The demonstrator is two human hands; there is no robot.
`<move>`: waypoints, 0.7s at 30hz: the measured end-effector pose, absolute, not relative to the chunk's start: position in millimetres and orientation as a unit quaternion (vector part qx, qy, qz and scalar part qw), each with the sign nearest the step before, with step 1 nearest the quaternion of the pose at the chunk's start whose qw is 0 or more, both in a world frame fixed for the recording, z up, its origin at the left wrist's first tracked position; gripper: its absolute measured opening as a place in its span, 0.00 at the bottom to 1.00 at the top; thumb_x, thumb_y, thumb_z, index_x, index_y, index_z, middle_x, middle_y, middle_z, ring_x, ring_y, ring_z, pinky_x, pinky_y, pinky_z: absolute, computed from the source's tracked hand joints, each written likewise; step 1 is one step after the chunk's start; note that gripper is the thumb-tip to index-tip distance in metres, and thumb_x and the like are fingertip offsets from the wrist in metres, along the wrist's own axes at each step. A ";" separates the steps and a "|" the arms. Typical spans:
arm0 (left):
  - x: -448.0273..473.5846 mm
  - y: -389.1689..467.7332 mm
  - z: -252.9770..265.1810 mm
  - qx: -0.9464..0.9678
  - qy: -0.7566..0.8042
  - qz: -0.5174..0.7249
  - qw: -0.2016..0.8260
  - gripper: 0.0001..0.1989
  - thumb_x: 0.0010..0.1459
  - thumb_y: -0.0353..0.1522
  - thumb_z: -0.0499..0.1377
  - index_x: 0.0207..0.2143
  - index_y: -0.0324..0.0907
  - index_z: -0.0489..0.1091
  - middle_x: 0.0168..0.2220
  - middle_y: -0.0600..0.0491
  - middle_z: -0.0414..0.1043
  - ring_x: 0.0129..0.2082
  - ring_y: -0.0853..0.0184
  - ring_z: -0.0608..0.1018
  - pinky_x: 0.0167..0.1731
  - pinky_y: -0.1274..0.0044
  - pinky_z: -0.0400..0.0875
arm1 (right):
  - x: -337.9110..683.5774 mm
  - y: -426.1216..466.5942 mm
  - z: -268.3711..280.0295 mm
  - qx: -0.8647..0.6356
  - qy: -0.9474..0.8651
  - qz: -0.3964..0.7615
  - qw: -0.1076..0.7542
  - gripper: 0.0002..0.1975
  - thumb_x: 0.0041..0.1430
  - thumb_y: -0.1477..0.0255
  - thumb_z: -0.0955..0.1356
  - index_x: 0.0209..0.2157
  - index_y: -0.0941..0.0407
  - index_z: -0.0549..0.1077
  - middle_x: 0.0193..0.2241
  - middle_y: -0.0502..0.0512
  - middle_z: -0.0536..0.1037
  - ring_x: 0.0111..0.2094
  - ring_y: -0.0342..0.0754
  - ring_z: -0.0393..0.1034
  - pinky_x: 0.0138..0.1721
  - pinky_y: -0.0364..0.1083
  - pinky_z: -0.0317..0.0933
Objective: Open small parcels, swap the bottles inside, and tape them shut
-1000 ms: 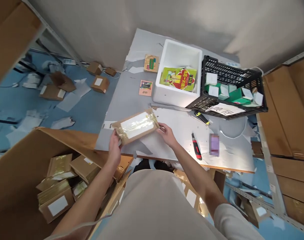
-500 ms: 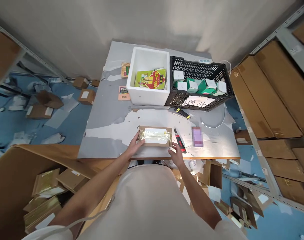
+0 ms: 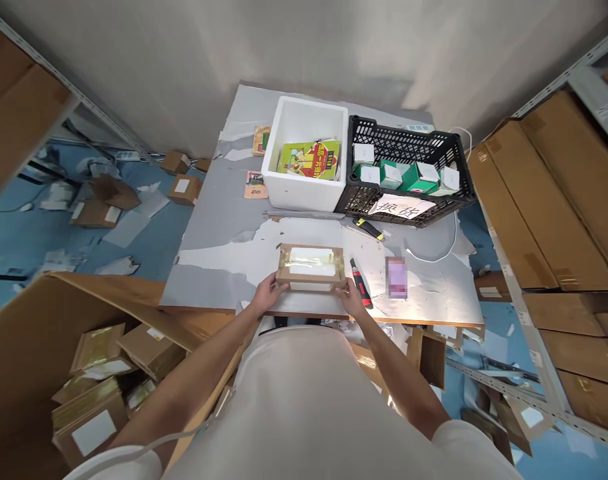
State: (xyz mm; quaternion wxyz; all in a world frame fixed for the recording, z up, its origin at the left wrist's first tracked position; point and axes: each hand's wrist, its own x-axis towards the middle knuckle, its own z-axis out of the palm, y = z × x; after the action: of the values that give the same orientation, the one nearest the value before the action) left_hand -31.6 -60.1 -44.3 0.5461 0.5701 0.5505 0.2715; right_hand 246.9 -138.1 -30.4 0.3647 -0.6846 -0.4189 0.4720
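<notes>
A small cardboard box (image 3: 311, 265) with a white label under shiny clear tape is held between my two hands at the front of the table. My left hand (image 3: 270, 292) grips its near left corner, thumb on the front side. At the near right corner, my right hand (image 3: 351, 297) has its fingers closed on the box. The box leans so that its front side, with a white patch, shows. Just right of it lies a red and black utility knife (image 3: 361, 283). Farther back is a yellow and black box cutter (image 3: 369, 229).
A white foam bin (image 3: 304, 193) holding picture books stands at the back beside a black plastic crate (image 3: 409, 207) of green and white boxes. A purple blurred item (image 3: 397, 277) lies on the right. On the left, a large open carton (image 3: 14, 347) contains taped boxes.
The box has tipped so its front side shows. My right hand, looser before, has closed on the near right corner, and my left hand has shifted to the near left corner.
</notes>
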 end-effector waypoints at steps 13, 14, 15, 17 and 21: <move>-24.9 -32.4 -30.3 0.620 0.647 0.150 0.417 0.25 0.56 0.49 0.47 0.29 0.39 0.73 0.33 0.43 0.74 0.39 0.55 0.75 0.40 0.68 0.66 | 236.3 -109.9 -13.8 -0.752 -0.451 0.388 0.286 0.19 0.58 0.57 0.60 0.36 0.55 0.73 0.36 0.58 0.77 0.37 0.52 0.69 0.38 0.48 0.61; -28.0 -34.9 -32.3 0.619 0.642 0.155 0.425 0.25 0.56 0.48 0.48 0.33 0.39 0.74 0.36 0.43 0.75 0.40 0.55 0.74 0.42 0.68 0.66 | 238.4 -113.2 -15.3 -0.745 -0.446 0.397 0.296 0.19 0.58 0.57 0.60 0.38 0.55 0.73 0.38 0.58 0.77 0.39 0.51 0.69 0.41 0.49 0.62; -32.2 -38.5 -34.4 0.616 0.639 0.161 0.432 0.25 0.56 0.48 0.47 0.38 0.38 0.74 0.39 0.43 0.74 0.42 0.56 0.74 0.44 0.67 0.66 | 240.8 -117.9 -17.5 -0.738 -0.434 0.411 0.313 0.19 0.58 0.58 0.60 0.41 0.55 0.73 0.40 0.57 0.77 0.41 0.51 0.69 0.43 0.49 0.62; -42.5 -47.1 -38.8 0.608 0.632 0.176 0.448 0.26 0.57 0.44 0.45 0.47 0.38 0.71 0.45 0.44 0.73 0.46 0.58 0.74 0.47 0.67 0.66 | 245.4 -130.3 -24.2 -0.726 -0.393 0.443 0.350 0.20 0.58 0.60 0.60 0.46 0.55 0.72 0.43 0.57 0.76 0.43 0.49 0.70 0.46 0.50 0.62; -61.8 -63.5 -48.8 0.573 0.591 0.208 0.528 0.28 0.50 0.35 0.51 0.54 0.37 0.65 0.52 0.44 0.69 0.52 0.60 0.72 0.52 0.66 0.65 | 249.8 -154.8 -40.7 -0.713 -0.376 0.466 0.366 0.23 0.52 0.69 0.63 0.52 0.55 0.68 0.48 0.59 0.73 0.46 0.50 0.70 0.50 0.54 0.61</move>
State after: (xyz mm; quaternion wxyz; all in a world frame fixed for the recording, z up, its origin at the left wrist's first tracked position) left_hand -61.8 -63.5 -48.8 0.5276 0.5730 0.5914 0.2085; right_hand 249.8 -154.8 -40.7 0.3655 -0.7129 -0.3756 0.4660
